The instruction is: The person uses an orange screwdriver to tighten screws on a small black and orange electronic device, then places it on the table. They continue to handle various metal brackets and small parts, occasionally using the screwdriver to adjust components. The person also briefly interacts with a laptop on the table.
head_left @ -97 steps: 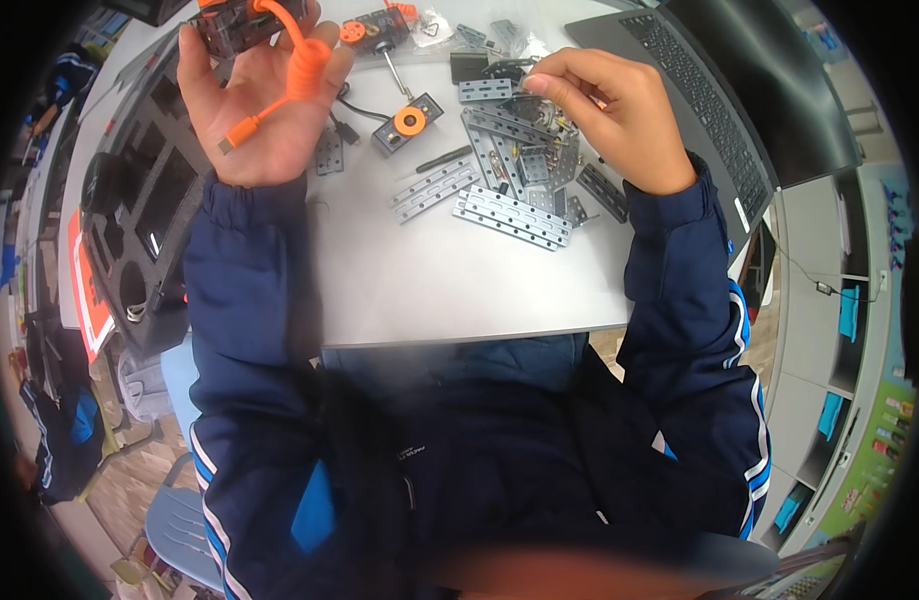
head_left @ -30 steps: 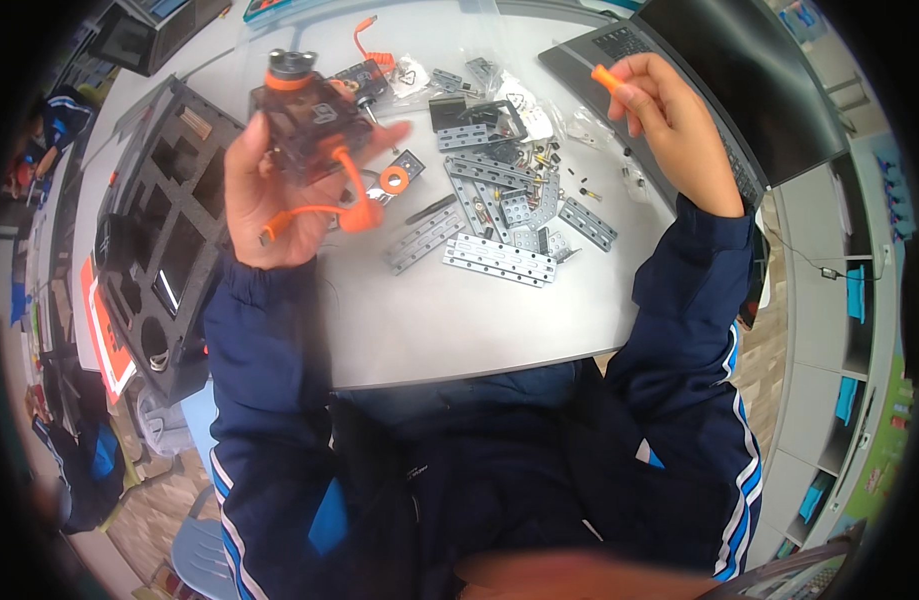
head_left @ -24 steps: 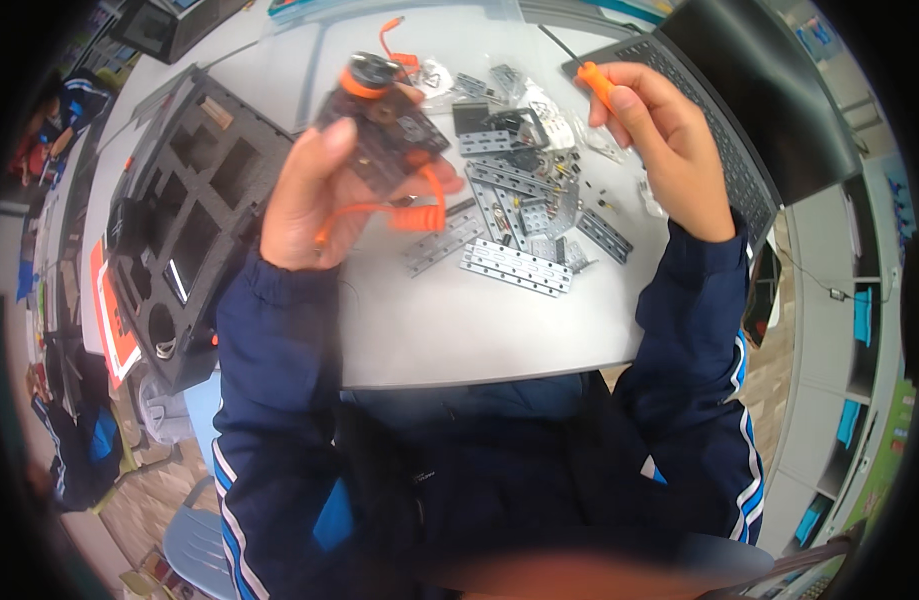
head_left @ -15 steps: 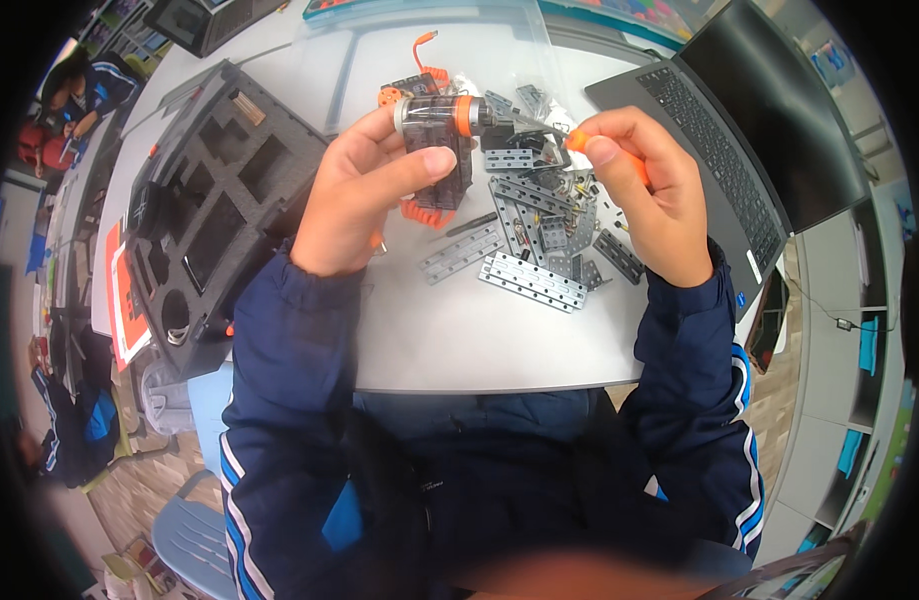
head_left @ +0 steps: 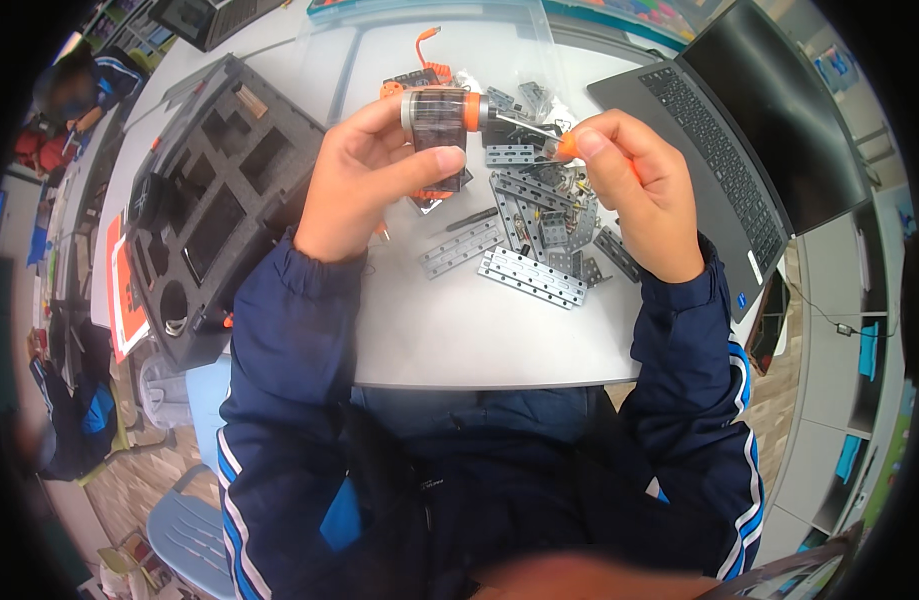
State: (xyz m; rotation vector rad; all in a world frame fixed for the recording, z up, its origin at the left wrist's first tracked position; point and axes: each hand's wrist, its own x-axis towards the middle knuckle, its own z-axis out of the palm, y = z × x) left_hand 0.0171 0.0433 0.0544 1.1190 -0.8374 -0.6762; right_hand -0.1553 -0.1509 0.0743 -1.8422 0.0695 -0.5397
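My left hand (head_left: pixel 364 170) is wrapped round a small pistol-shaped electric screwdriver (head_left: pixel 439 115), with a dark see-through body, an orange ring and a dark nose facing right. My thumb presses its side. My right hand (head_left: pixel 644 185) pinches an orange piece (head_left: pixel 568 146); more orange shows between the fingers. A thin metal shaft (head_left: pixel 524 124) runs between the nose and this orange piece; which of the two it belongs to I cannot tell. Below and behind lie grey perforated metal bars (head_left: pixel 532 278), brackets and small screws in a loose pile.
An open black case (head_left: pixel 214 205) with foam cutouts lies at left, above orange-and-white paper (head_left: pixel 129 310). An open laptop (head_left: pixel 714 150) stands at right. Behind are an orange coiled cable (head_left: pixel 434 70) and a clear plastic bin (head_left: pixel 324 60). Another person (head_left: pixel 84 90) sits far left.
My right hand has shifted slightly left and down, drawing the orange piece nearer the screwdriver's nose. The electric screwdriver has moved a little right and tilted slightly.
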